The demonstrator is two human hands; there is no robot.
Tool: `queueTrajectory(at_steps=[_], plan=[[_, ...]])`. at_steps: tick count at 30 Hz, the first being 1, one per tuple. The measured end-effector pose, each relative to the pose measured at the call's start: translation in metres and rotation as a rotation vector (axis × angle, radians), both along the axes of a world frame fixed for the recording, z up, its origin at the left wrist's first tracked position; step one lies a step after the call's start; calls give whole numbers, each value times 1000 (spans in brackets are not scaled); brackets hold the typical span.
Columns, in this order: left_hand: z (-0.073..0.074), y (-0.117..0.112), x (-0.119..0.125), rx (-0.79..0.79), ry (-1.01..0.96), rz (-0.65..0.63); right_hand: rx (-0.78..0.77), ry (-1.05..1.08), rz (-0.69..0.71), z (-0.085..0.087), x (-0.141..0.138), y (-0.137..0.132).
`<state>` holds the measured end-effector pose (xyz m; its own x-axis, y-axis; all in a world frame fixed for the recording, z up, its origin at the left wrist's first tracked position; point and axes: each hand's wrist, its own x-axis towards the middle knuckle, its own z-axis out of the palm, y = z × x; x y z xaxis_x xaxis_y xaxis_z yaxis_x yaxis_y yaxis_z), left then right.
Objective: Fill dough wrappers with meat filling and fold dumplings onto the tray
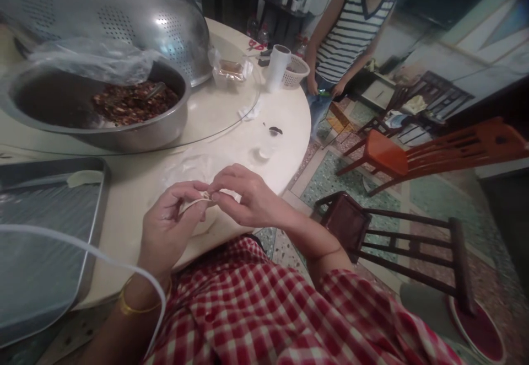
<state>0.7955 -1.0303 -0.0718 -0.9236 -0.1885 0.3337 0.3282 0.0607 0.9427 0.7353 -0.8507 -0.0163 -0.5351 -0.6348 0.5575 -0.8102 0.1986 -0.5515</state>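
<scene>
We hold a pale dumpling (pixel 197 205) between both hands, just above the near edge of the round table (pixel 231 144) and over our lap. The fingertips meet at its top seam. Our left hand (pixel 165 232) cups it from below, with thumb and forefinger pinched on the dough. Our right hand (pixel 248 199) comes in from the other side, its fingers closed on the same seam, so both hands are clamped on the dumpling and touch each other there. A gold bangle (pixel 134 305) sits on our left wrist, and red checked cloth (pixel 256 310) covers our lap.

To our left a metal tray (pixel 97 210) lies on the table with one folded dumpling piece (pixel 85 177) near its far edge. A white cable (pixel 82 246) arcs across it. Beyond the tray stands a wide metal bowl (pixel 136 136) holding dark reddish filling (pixel 132 103), with clear plastic (pixel 95 59) draped over its far rim. A perforated metal colander (pixel 165 23) rests upturned behind it.

Farther across the table we see a small clear container (pixel 231 70), a white cup (pixel 276 67), a white basket (pixel 296 71) and red scissors (pixel 256 45). Flour patches and a few dark scraps (pixel 276 130) mark the tabletop.

A person in a striped top (pixel 351 28) stands at the table's far side, hands low. On the tiled floor to our right stand an orange chair (pixel 384 153) and, closer, a dark wooden chair (pixel 351 224).
</scene>
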Motion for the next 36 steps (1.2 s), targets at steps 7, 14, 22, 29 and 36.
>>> queueTrajectory(at_steps=[7, 14, 22, 29, 36], plan=[[12, 4, 3, -62, -75, 96, -49, 220, -30, 1, 7, -3], [16, 9, 5, -35, 48, 174, -226, 262, -173, -3, 11, 2], [12, 9, 4, -45, -47, 169, -126, 136, -112, -7, 6, 10], [17, 12, 3, -101, -28, 159, 36, 112, -98, -4, 5, 12], [13, 7, 3, -196, -115, 103, 50, -82, -166, -6, 3, 10]])
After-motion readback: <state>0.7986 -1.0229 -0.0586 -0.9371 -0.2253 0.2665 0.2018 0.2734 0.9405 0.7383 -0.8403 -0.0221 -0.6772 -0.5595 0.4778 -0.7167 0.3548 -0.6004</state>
